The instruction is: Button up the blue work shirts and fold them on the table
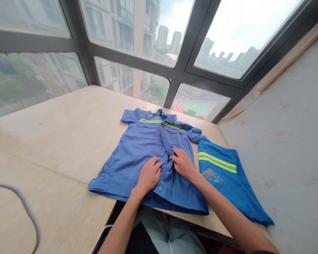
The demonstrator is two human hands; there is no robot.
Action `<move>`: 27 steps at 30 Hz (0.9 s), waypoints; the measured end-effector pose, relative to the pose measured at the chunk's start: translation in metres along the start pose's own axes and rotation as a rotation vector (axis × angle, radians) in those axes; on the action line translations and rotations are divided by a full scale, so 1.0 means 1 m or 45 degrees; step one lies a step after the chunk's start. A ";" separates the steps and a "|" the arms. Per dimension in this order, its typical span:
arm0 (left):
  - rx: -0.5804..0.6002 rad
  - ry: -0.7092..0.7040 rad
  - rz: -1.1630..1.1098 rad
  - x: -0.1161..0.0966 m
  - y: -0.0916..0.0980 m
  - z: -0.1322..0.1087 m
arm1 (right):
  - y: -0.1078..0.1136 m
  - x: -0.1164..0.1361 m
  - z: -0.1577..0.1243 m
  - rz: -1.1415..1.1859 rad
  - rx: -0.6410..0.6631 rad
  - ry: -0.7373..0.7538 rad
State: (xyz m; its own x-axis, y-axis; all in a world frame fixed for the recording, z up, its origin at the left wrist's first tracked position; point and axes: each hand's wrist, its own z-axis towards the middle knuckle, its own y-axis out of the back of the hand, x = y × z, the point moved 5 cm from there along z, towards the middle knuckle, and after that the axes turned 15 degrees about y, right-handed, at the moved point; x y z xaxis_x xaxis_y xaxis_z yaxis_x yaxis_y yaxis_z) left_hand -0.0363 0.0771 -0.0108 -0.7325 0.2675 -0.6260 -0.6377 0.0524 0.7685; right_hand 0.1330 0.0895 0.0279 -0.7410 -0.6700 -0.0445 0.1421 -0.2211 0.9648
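Observation:
A blue short-sleeved work shirt [137,148] with a yellow-green reflective stripe across the chest lies spread front-up on the wooden table [69,127]. My left hand [148,174] rests on the shirt just left of the button placket, fingers curled down onto the cloth, a ring on one finger. My right hand [184,163] presses on the placket from the right, fingers bent at the cloth's edge. Both hands meet at the button line; whether they pinch fabric or a button is hidden.
A second bright blue garment [228,180] with reflective stripes and a printed logo lies to the right, over the table's edge. Large windows stand behind the table. A grey wall rises at the right. A thin white curved tube [29,211] shows at bottom left.

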 end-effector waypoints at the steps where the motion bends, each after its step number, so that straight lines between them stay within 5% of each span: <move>1: -0.017 0.005 0.010 -0.001 -0.001 0.001 | 0.005 0.004 -0.004 -0.036 -0.043 -0.030; 4: -0.040 0.024 0.024 -0.002 -0.003 0.002 | 0.014 0.023 -0.008 -0.073 -0.114 -0.007; 9: -0.005 0.071 -0.017 -0.001 0.000 0.005 | 0.004 0.046 -0.002 0.113 0.044 0.238; 27: 0.107 0.154 -0.125 -0.016 0.007 0.010 | 0.021 0.003 0.007 0.371 0.182 0.132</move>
State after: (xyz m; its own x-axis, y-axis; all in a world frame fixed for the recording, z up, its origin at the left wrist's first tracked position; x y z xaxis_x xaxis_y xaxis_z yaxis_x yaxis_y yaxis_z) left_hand -0.0267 0.0831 0.0058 -0.6944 0.1395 -0.7059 -0.6890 0.1538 0.7082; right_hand 0.1294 0.0873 0.0502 -0.6112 -0.7605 0.2192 0.2391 0.0865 0.9671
